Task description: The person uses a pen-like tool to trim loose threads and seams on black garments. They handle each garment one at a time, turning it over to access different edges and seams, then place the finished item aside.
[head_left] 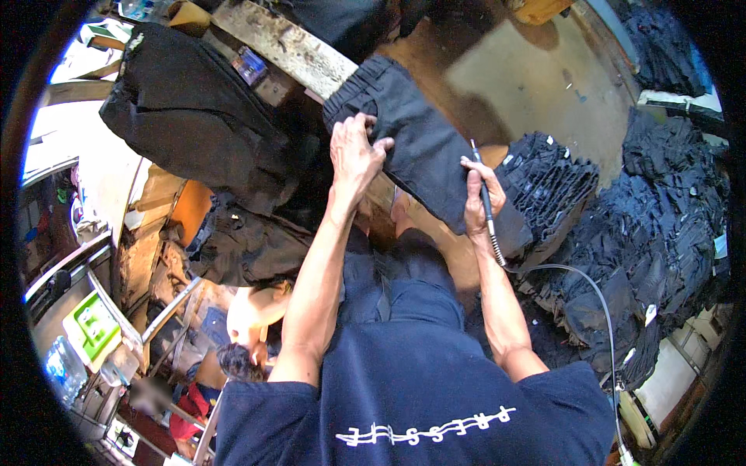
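A pair of black trousers (423, 140) with a gathered elastic waistband lies over a narrow pale board in front of me. My left hand (357, 151) grips the cloth just below the waistband, fingers bent into it and thumb apart. At the lower right edge of the trousers, my right hand (483, 198) is closed around a slim pen-shaped handpiece (486, 203), its thin tip pointing up and away. From the handpiece's spring collar, a grey cable (579, 272) curves down to the right. The right fingertips are close to the fabric; whether they touch it I cannot tell.
The worn board (284, 43) runs to the upper left. Dark garments (194, 116) hang at left; a stacked bundle (548, 175) and a large heap of dark clothes (645, 233) fill the right. Another person (252, 342) is at lower left, near a green-and-white tray (92, 329).
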Demonstrator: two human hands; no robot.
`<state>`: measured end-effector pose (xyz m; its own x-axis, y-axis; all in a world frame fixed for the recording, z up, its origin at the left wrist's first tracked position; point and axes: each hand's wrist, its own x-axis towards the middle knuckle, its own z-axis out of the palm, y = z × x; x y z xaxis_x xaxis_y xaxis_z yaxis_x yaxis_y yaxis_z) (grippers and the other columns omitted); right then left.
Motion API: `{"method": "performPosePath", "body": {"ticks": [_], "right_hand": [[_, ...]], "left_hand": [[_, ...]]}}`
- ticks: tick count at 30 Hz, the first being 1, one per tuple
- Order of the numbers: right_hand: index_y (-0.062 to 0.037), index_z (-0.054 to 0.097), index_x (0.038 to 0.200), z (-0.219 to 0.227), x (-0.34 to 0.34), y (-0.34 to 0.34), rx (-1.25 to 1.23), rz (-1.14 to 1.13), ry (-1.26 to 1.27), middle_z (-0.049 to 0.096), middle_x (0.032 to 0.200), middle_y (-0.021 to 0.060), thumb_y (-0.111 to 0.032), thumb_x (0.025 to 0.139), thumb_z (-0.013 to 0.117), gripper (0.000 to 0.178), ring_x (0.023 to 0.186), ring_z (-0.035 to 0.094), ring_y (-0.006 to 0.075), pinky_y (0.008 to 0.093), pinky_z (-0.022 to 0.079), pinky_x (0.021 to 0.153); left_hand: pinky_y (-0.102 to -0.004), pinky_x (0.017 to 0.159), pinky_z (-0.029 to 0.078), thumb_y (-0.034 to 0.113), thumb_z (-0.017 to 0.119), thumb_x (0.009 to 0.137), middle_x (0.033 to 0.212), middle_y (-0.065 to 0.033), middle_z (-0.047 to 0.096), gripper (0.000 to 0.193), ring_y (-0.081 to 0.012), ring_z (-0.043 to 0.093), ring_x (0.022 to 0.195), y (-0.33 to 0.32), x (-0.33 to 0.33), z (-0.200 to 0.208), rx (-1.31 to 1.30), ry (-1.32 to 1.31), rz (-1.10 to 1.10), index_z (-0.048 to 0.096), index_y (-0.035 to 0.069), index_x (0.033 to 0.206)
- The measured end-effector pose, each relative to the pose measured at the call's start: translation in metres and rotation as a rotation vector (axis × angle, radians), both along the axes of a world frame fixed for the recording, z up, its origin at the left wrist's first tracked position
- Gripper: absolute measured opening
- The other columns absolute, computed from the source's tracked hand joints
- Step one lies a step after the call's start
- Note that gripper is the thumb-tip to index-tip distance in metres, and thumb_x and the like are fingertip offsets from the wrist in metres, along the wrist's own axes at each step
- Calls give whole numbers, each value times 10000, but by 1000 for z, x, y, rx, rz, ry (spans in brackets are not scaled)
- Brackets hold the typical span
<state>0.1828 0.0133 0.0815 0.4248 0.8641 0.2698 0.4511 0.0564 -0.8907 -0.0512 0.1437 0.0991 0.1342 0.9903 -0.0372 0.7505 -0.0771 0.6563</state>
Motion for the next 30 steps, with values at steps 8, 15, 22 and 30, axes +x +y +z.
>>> {"method": "performPosePath", "body": {"ticks": [8,15,22,30], "right_hand": [[32,755,1140,16,-15,62,-31,244,82,807,1051,180,-103,958,725,228,945,796,271,368,623,895],[96,757,1058,-15,-62,119,259,639,-74,805,1000,245,0,805,744,270,931,817,348,421,660,877],[74,777,950,-29,-67,120,311,671,-107,787,873,188,4,701,760,259,866,825,338,445,683,896],[85,772,963,-29,-68,121,310,686,-91,794,895,199,17,706,755,267,883,825,344,462,684,895]], "left_hand": [[-359,794,580,91,920,792,978,-104,744,681,-233,714,846,2,-12,8,-209,-249,148,576,103,1379],[-305,725,548,14,893,811,963,-84,715,697,-154,657,802,3,-26,-12,-179,-378,68,459,49,1356],[-306,750,556,-48,857,805,976,-113,715,687,-177,682,838,7,-34,-10,-232,-409,26,466,28,1364],[-215,663,467,-108,777,834,1038,-38,693,693,-59,577,811,9,-35,-11,-293,-374,30,440,66,1413]]}}
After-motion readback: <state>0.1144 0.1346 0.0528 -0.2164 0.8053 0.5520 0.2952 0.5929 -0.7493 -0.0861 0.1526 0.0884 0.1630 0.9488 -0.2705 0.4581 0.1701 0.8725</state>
